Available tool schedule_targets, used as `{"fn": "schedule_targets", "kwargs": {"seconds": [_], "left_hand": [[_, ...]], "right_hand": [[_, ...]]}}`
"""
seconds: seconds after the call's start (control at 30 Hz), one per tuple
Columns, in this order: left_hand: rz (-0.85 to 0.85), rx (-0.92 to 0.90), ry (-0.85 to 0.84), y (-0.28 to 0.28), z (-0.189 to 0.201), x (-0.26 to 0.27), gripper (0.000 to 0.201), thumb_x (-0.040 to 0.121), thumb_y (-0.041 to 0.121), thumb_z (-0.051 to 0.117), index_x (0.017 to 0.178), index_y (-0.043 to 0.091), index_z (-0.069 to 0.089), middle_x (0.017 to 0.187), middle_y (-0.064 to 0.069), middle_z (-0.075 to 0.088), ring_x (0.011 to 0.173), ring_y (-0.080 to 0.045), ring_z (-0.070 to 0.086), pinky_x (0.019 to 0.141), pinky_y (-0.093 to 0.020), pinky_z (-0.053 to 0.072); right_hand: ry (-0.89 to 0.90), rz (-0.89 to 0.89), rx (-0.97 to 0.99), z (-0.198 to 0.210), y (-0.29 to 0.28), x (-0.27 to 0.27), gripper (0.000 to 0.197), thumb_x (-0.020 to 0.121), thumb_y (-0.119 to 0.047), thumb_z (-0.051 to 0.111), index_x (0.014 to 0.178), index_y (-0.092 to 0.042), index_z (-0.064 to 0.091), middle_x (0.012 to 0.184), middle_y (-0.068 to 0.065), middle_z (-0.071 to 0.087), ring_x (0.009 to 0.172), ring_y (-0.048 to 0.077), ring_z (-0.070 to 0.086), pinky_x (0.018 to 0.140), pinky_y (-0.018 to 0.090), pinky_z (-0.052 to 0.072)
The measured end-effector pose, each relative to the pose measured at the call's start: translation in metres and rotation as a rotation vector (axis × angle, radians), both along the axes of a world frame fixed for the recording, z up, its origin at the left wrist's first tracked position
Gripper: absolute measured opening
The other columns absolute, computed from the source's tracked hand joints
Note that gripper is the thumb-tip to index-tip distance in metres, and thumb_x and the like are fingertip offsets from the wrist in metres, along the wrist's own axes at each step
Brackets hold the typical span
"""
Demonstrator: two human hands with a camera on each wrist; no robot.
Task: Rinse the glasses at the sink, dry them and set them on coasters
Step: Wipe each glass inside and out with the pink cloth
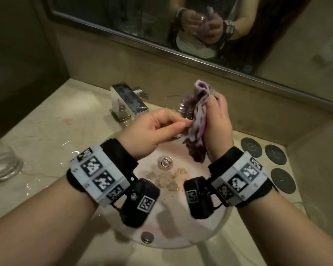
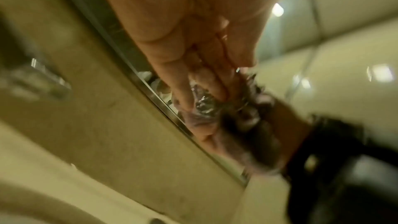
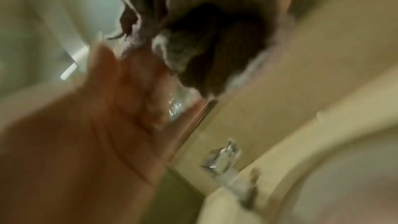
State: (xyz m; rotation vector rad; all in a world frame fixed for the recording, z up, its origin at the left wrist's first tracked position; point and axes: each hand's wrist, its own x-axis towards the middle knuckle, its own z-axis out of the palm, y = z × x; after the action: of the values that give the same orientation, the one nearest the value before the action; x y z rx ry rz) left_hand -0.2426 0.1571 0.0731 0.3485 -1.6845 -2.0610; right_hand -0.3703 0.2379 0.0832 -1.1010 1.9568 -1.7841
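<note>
A blurry bunched purple-grey cloth (image 3: 206, 43) is seen up top, a clear glass (image 3: 178, 101) glimpsed beside an open palm (image 3: 120, 105), shiny chrome faucet (image 3: 221, 161) below.

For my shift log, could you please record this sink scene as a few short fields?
left hand: holds the glass over the sink
right hand: grips the purple cloth, pressed to the glass
coasters: three dark ones right of the sink, all bare
second glass: on the counter, far left
tap: no water seen running
</note>
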Motion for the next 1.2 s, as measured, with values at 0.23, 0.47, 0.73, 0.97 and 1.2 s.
{"fn": "schedule_targets", "kwargs": {"seconds": [0.23,0.47,0.73,0.97,1.2], "left_hand": [[-0.157,-0.386,-0.130,-0.014,0.000,-0.003,0.018,0.079,0.016,0.069,0.093,0.027,0.064,0.088,0.019,0.071,0.085,0.003,0.065,0.079,-0.013,0.049],[-0.154,0.488,-0.015,-0.009,0.015,-0.010,0.033,0.084,0.024,0.058,0.111,0.005,0.062,0.102,-0.015,0.068,0.090,-0.028,0.069,0.071,-0.044,0.058],[-0.131,-0.573,-0.057,-0.007,0.012,-0.013,0.007,0.076,0.036,0.064,0.082,0.036,0.067,0.090,0.023,0.070,0.088,0.001,0.065,0.080,-0.015,0.050],[0.192,-0.584,-0.049,-0.018,0.008,-0.017,0.047,0.068,0.047,0.071,0.108,0.039,0.049,0.119,0.012,0.044,0.112,-0.007,0.049,0.092,-0.024,0.047],[0.063,0.297,-0.026,-0.005,0.010,-0.026,0.051,0.077,0.052,0.049,0.119,0.024,0.046,0.101,0.008,0.070,0.101,-0.011,0.064,0.085,-0.031,0.054]], "right_hand": [[-0.317,-0.034,0.217,0.004,0.007,-0.008,0.040,0.096,-0.042,0.040,0.117,-0.011,0.053,0.105,0.001,0.064,0.095,0.013,0.063,0.088,0.034,0.052],[0.567,0.113,-0.071,-0.005,0.011,-0.017,0.029,0.089,-0.036,0.041,0.118,-0.033,0.044,0.119,0.005,0.057,0.108,0.027,0.056,0.091,0.046,0.045],[-0.914,0.184,-0.094,0.011,0.012,-0.012,0.048,0.098,-0.045,0.039,0.117,-0.002,0.051,0.099,0.016,0.065,0.089,0.028,0.064,0.087,0.042,0.050],[-0.875,0.128,-0.104,0.010,0.007,-0.006,0.045,0.101,-0.034,0.033,0.120,0.002,0.053,0.113,0.025,0.063,0.092,0.026,0.064,0.077,0.035,0.057],[-0.306,0.005,-0.037,0.006,0.002,0.012,0.034,0.094,-0.049,0.040,0.125,-0.036,0.034,0.125,0.000,0.053,0.110,0.015,0.059,0.091,0.035,0.052]]}}
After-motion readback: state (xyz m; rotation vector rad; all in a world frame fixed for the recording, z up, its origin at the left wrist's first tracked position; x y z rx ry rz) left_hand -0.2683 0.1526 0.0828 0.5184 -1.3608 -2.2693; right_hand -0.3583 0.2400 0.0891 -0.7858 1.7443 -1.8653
